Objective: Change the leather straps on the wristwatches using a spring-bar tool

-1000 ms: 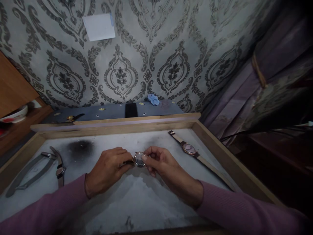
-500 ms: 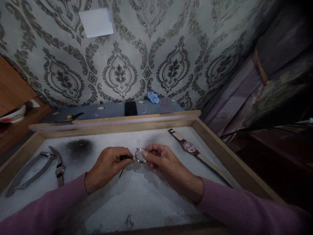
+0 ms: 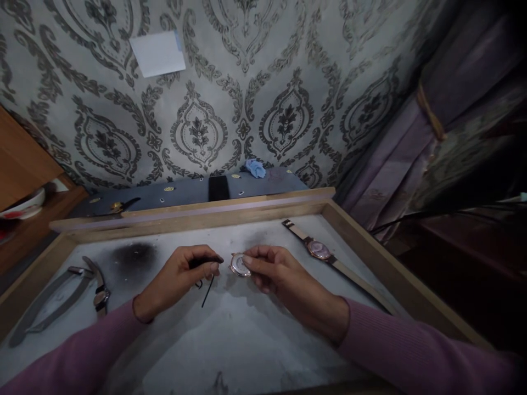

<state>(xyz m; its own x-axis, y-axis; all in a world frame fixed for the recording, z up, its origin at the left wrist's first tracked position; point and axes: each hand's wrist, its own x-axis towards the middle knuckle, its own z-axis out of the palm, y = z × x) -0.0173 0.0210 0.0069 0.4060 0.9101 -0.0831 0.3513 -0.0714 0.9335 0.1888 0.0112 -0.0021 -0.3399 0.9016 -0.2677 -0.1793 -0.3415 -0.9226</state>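
My right hand (image 3: 272,267) pinches a round watch case (image 3: 239,264) with a shiny rim between thumb and fingers. No strap shows on this case. Just to its left, my left hand (image 3: 187,277) is closed on a thin dark tool (image 3: 206,260), whose kind I cannot make out. A slim black rod (image 3: 207,293) slants down below those fingers. A small gap separates the left fingertips from the watch case. Both hands are above the white bottom of a wooden-framed tray (image 3: 263,340).
A strapped wristwatch (image 3: 318,249) lies right of my hands. Grey-handled pliers (image 3: 49,307) and a smaller wristwatch (image 3: 100,298) lie at the left. Beyond the tray's raised rim (image 3: 197,213) are a black rectangular object (image 3: 218,188) and a crumpled blue cloth (image 3: 256,168).
My left hand has drawn back left from the watch case, opening a gap. The watch case has tilted in my right hand, which stays nearly in place. The view has shifted slightly.
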